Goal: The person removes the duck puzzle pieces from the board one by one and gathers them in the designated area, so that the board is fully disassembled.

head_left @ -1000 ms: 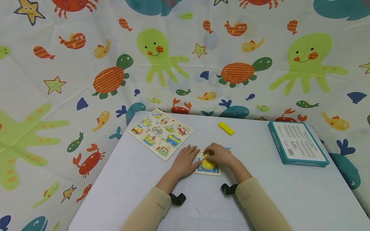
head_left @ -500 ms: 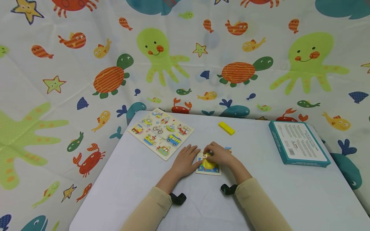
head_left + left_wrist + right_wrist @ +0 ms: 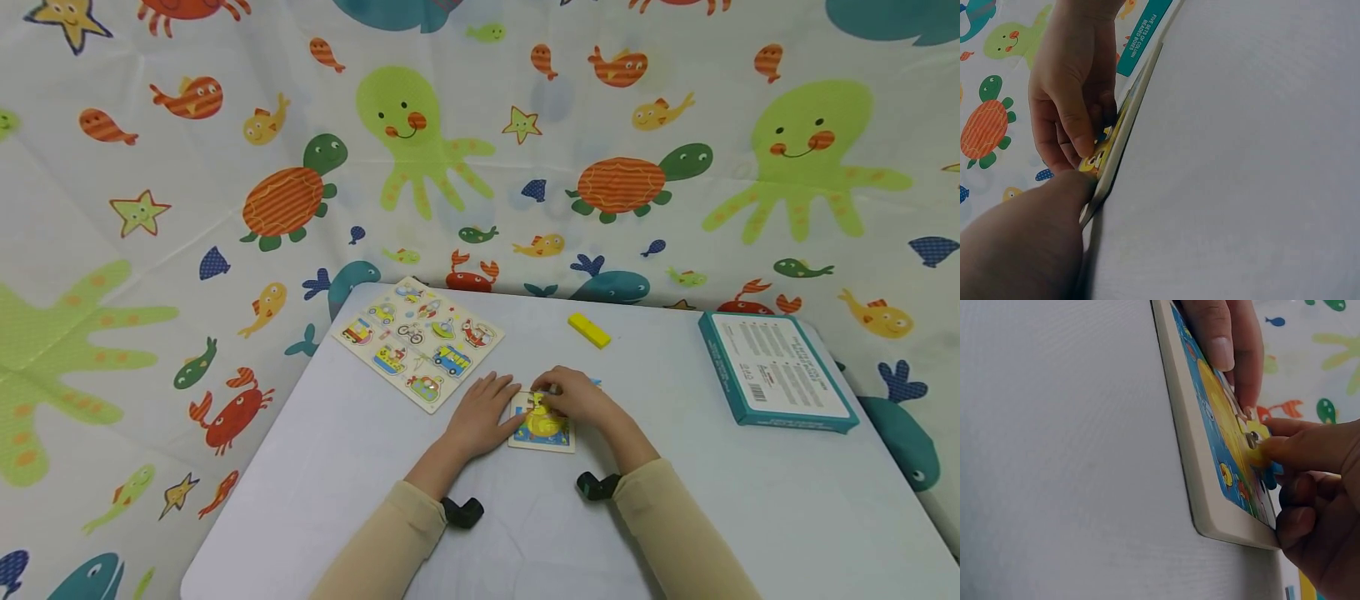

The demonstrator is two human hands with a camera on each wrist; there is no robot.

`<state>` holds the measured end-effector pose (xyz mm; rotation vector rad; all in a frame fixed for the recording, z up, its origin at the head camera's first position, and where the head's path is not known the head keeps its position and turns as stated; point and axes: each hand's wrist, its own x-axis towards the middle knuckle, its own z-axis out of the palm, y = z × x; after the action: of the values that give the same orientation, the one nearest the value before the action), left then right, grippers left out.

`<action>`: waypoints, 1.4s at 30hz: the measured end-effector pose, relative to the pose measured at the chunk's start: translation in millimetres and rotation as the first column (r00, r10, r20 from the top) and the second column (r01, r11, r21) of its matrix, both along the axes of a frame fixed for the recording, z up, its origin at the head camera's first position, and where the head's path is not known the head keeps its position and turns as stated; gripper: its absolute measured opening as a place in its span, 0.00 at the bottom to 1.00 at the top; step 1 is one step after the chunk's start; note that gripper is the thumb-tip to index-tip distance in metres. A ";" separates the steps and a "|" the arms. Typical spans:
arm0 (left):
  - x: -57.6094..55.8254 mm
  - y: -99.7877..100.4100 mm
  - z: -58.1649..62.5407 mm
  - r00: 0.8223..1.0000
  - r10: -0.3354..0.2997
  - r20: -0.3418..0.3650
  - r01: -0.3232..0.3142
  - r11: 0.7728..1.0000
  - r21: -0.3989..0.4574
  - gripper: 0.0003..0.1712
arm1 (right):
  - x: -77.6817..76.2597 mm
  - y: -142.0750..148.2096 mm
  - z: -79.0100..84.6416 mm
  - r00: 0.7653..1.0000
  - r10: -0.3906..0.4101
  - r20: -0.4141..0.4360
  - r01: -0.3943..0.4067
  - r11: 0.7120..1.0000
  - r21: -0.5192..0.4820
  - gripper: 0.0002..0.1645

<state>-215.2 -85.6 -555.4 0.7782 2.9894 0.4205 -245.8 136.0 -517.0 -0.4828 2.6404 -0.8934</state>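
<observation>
A small square wooden jigsaw puzzle (image 3: 542,447) with a yellow duck on blue lies on the white table between the two hands. My left hand (image 3: 480,417) lies beside it with fingers stretched out on the table, its thumb on the puzzle's left edge. My right hand (image 3: 581,398) reaches over the upper right part. In the right wrist view, its thumb and index finger pinch a yellow puzzle piece (image 3: 1259,432) printed with an eye. This piece stands tilted above the puzzle's surface. The right hand hides the puzzle's upper right corner.
A wooden board with vehicle pictures (image 3: 412,393) lies at the back left. A yellow block (image 3: 588,331) is further back, behind the right hand. On the right lies a teal and white box (image 3: 780,371). Something blue (image 3: 596,382) peeks out behind the right hand.
The right hand has shifted slightly right, and more of the puzzle's top shows. Less of the blue thing behind it shows than half a second ago. The left hand stays in place.
</observation>
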 end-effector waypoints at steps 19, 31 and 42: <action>0.7 -9.0 0.5 0.975 -0.216 -0.044 0.218 0.973 0.078 0.23 | -6.7 5.8 -1.9 0.999 -0.015 0.034 0.016 0.999 -0.033 0.11; 2.3 -6.6 2.3 0.972 -0.235 -0.021 0.235 0.972 0.009 0.22 | -11.0 12.4 -4.9 0.998 -0.040 0.046 0.044 0.996 -0.080 0.10; 2.8 -6.5 1.5 0.974 -0.225 -0.003 0.225 0.974 0.014 0.23 | -9.5 29.8 2.6 0.997 -0.069 0.041 0.073 0.990 -0.120 0.12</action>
<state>-212.4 -92.1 -553.9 1.1035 2.8560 0.4311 -255.3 165.8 -514.4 -0.3991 2.5949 -1.0795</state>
